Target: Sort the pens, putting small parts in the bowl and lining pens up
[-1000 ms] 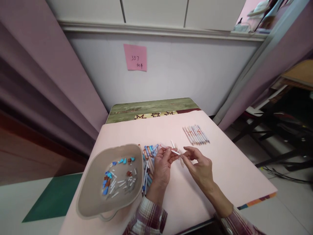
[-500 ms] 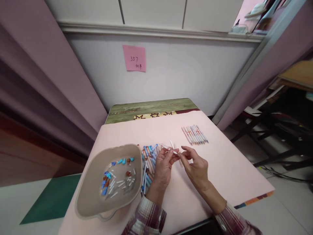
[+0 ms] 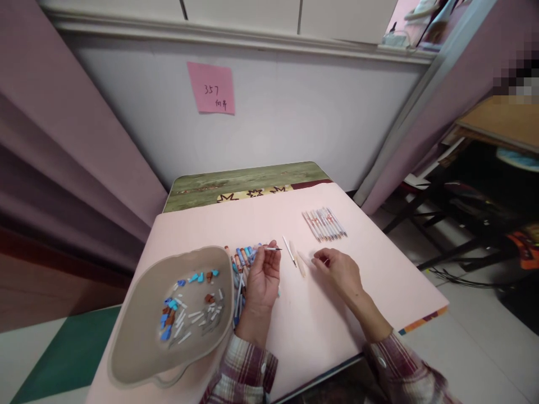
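At twelve o'clock my left hand [image 3: 261, 283] pinches a slim white pen [image 3: 272, 248], dark tip toward three; my right hand's [image 3: 340, 273] fingers curl by a pale translucent piece [image 3: 305, 260] (gripped or not, I cannot tell). Pens in a row [image 3: 324, 225] lie at one, and at eleven a pink note [image 3: 211, 88] reads "357" above two handwritten characters.

Tub [image 3: 135, 336] obst. L, tbl [image 3: 387, 275] room R

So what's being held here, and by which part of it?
The left hand holds a slim white pen-like stick behind its exposed dark tip. The right hand is at a pale, translucent piece; whether it is gripped cannot be told.
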Motion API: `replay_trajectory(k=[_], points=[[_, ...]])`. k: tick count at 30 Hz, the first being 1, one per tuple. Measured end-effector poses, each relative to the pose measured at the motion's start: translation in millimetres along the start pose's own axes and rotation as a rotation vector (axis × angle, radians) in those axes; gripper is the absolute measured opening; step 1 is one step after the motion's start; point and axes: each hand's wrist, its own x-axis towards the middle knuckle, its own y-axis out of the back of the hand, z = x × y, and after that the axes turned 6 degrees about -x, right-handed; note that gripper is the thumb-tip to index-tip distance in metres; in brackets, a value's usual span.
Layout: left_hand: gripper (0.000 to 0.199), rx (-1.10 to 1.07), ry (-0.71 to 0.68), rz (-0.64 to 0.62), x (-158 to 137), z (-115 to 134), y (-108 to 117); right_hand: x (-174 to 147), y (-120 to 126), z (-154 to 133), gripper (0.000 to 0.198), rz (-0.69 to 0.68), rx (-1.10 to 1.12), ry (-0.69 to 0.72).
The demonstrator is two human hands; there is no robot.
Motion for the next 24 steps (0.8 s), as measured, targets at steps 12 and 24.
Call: replay_trajectory(k=[12, 24], points=[[0.008, 0.144, -0.111, -0.082, -1.1, -4.7, 2.2, -6.4, -19.7, -5.4, 0.012, 0.029, 0.011, -0.029], [0.018, 0.248, -0.201, -0.103, 1.0, -5.4, 7.1, -16.4, 3.9, -18.7, 0.014, 0.196, 0.540, 0.176]])
